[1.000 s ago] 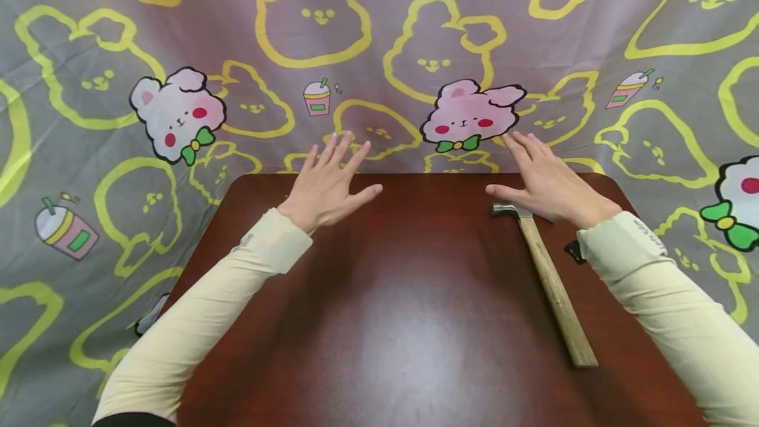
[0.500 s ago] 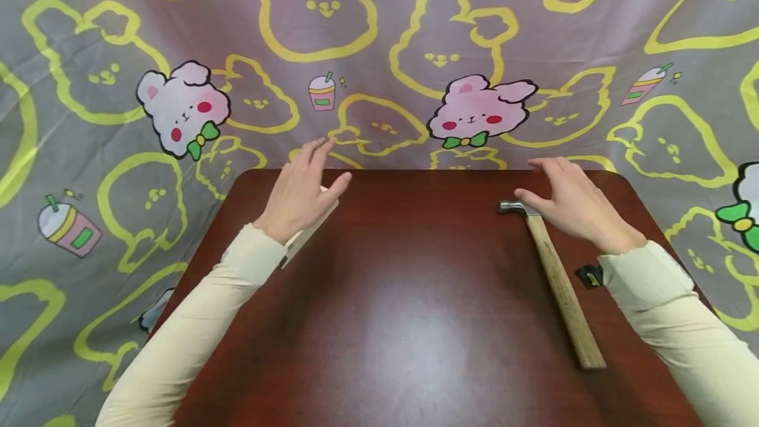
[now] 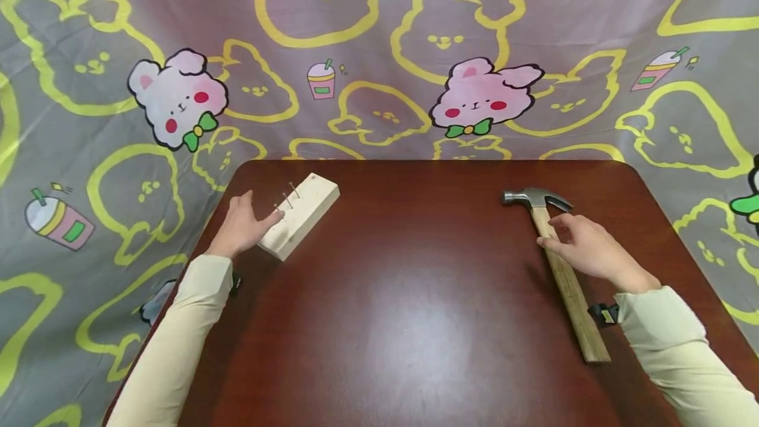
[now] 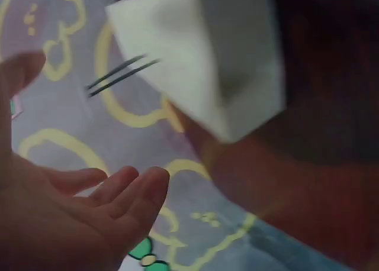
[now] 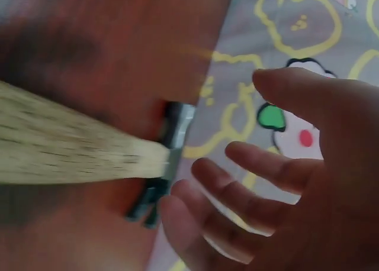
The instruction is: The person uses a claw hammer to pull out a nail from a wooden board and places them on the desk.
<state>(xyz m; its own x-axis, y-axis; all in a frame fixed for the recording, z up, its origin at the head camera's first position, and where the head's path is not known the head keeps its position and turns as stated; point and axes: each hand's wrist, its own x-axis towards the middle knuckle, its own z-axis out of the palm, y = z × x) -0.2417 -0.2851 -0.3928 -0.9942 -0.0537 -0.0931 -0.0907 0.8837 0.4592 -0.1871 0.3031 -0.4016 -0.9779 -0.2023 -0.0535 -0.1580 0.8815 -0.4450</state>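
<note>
A pale wooden block [image 3: 308, 206] lies at the back left of the table, with several nails [image 3: 287, 199] standing up from its top. My left hand [image 3: 240, 226] is at the block's left near end, thumb and fingers spread apart and holding nothing. In the left wrist view two nails [image 4: 121, 76] stick out of the block [image 4: 177, 40] beyond the fingers. On the right lies a claw hammer [image 3: 560, 262] with a wooden handle, its steel head toward the back. My right hand [image 3: 593, 249] hovers over the upper handle, fingers loosely bent, gripping nothing.
The dark red-brown table [image 3: 403, 295] has rounded back corners. A patterned cloth [image 3: 379, 38] hangs close behind it and along both sides. Small dark wrist cameras [image 3: 603, 315] sit under the sleeve cuffs.
My left hand has moved left and toward me, uncovering the wooden block and nails. My right hand has come down and back from the hammer's head to its handle.
</note>
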